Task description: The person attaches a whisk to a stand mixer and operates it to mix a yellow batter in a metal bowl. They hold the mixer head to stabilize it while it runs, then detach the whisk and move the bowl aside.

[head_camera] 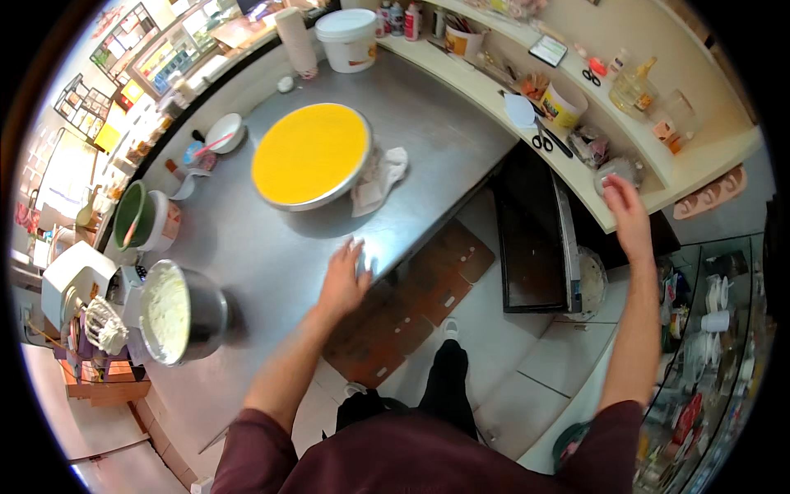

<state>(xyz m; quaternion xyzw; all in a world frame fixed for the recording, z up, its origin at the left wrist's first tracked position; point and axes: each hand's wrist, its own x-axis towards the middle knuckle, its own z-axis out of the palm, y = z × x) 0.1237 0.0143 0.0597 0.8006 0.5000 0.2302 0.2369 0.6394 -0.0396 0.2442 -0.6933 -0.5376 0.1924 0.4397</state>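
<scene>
My left hand (345, 278) hovers over or rests at the front edge of a steel-topped table (278, 259), fingers apart, nothing in it. Beyond it stands a round turntable (311, 154) with a yellow top and silvery rim. A crumpled white cloth (386, 179) lies against the turntable's right side. My right hand (628, 213) is raised at the end of the lower shelf, fingertips beside or on a clear plastic item (617, 173); whether it grips that is unclear. Scissors (542, 141) lie nearby on that shelf.
A metal mixing bowl (210, 321) of white cream stands left, beside a mixer with a cream-coated whisk (106, 324). Behind are a green bowl (133, 213), a white bowl (225, 133) and a lidded bucket (347, 40). A dark-fronted appliance (531, 241) sits below the shelf.
</scene>
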